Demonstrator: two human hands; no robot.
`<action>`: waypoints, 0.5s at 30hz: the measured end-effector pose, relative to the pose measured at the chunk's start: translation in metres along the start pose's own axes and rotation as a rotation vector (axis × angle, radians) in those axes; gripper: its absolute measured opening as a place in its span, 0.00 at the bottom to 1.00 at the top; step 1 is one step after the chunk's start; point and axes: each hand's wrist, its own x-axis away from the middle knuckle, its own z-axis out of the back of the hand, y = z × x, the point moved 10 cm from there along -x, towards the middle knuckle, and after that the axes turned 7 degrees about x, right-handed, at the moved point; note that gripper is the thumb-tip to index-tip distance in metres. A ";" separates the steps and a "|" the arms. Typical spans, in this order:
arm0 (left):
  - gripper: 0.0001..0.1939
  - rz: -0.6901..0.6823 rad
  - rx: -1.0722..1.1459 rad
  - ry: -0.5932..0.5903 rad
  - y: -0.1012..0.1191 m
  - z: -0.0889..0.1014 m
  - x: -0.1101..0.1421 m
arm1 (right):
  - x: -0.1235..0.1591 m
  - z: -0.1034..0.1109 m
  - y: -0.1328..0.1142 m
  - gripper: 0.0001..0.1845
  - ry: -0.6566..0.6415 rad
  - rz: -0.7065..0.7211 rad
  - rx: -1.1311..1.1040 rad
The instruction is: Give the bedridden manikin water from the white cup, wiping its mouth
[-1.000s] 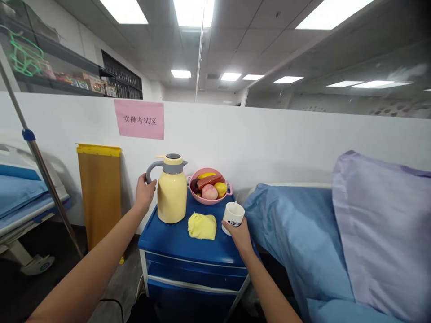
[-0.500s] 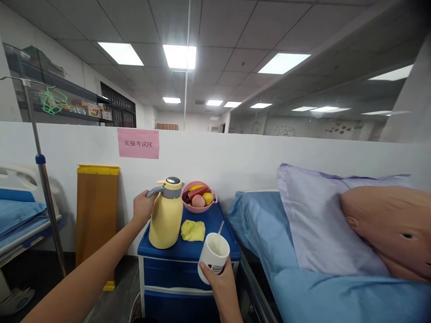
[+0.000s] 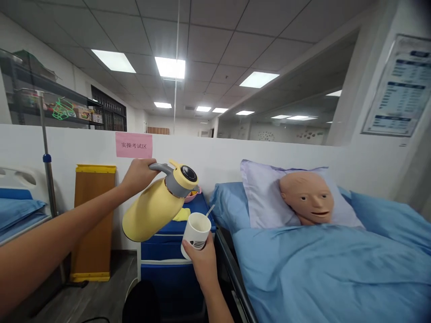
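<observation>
My left hand (image 3: 139, 176) is closed round the grey handle of a yellow thermos jug (image 3: 156, 206). The jug hangs in the air, tilted so its spout end points right, above and left of a white mug (image 3: 197, 231). My right hand (image 3: 202, 258) grips that mug from the near side, holding it in front of the bedside cabinet. A thin pale stick, perhaps a straw or spoon handle, juts from the mug's rim. No stream of liquid is visible between spout and mug. Partly behind the jug lies a folded yellow cloth (image 3: 182, 215) on the cabinet top.
The blue bedside cabinet (image 3: 168, 251) also bears a pink fruit bowl (image 3: 191, 196), mostly covered by the jug. To the right, a manikin (image 3: 308, 197) lies in a bed under a blue quilt (image 3: 323, 264). A metal pole (image 3: 50, 184) and a brown board (image 3: 92, 224) stand left.
My left hand has lifted the thermos jug off the cabinet and tipped it rightward. The mug has shifted slightly left and up in the picture. The view has turned right, showing more of the manikin.
</observation>
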 end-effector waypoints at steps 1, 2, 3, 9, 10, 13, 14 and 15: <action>0.20 -0.059 -0.031 -0.018 0.015 0.003 -0.003 | 0.002 0.002 -0.009 0.33 0.004 0.014 0.007; 0.21 -0.109 -0.061 -0.038 0.029 0.005 -0.006 | 0.003 0.004 -0.017 0.33 0.010 0.025 0.013; 0.22 -0.149 -0.089 -0.062 0.042 0.006 -0.009 | 0.005 0.006 -0.024 0.32 0.015 0.036 0.013; 0.22 -0.280 -0.254 -0.272 0.098 -0.008 -0.011 | 0.016 0.010 -0.050 0.27 -0.015 0.065 -0.014; 0.22 -0.301 -0.293 -0.308 0.105 -0.011 -0.010 | 0.018 0.009 -0.052 0.26 -0.025 0.070 -0.014; 0.21 -0.353 -0.384 -0.388 0.121 -0.019 -0.006 | 0.021 0.008 -0.057 0.25 -0.037 0.079 -0.007; 0.21 -0.365 -0.404 -0.405 0.124 -0.021 -0.006 | 0.022 0.008 -0.059 0.25 -0.037 0.083 -0.005; 0.21 -0.376 -0.422 -0.419 0.127 -0.022 -0.005 | 0.022 0.008 -0.060 0.25 -0.035 0.088 -0.005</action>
